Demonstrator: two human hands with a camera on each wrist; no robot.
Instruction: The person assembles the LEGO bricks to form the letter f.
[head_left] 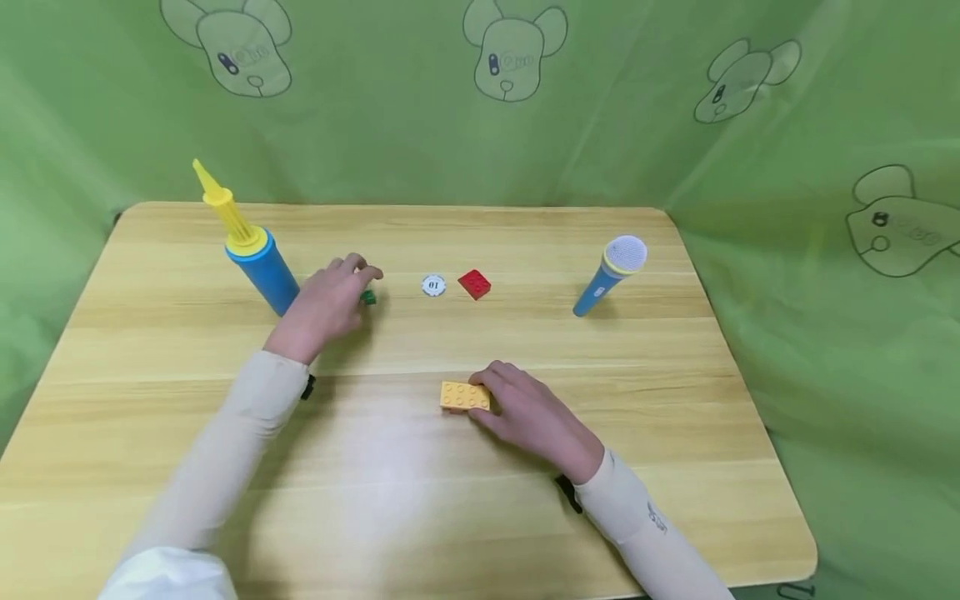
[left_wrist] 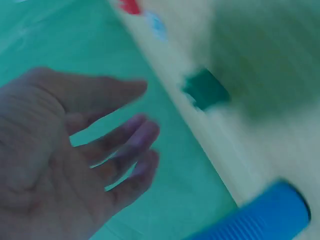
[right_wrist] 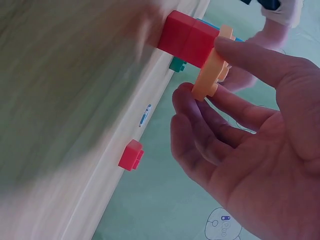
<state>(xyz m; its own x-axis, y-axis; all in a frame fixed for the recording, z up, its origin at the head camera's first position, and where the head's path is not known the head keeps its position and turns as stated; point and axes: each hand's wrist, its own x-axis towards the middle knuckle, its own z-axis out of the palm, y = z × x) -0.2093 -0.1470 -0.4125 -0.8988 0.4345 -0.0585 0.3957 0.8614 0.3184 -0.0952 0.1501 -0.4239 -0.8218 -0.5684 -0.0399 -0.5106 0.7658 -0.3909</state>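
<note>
My right hand (head_left: 536,421) pinches a light orange toy brick (head_left: 463,395) between thumb and fingers at its right end. In the right wrist view, that thin orange brick (right_wrist: 210,75) sits on top of red bricks (right_wrist: 187,37) standing on the table. My left hand (head_left: 324,302) reaches over the table at the left, fingers apart and loosely bent, holding nothing. Close by its fingertips lies a small green brick (head_left: 368,297). The left wrist view shows the green brick (left_wrist: 206,90) apart from the thumb and fingers.
Beside the left hand stands a blue and yellow hand pump (head_left: 262,271). A white chip marked 10 (head_left: 433,286) and a red brick (head_left: 476,284) lie at mid-back. Farther right is a blue toy microphone (head_left: 600,283). Green curtain (head_left: 390,142) surrounds the wooden table (head_left: 675,400).
</note>
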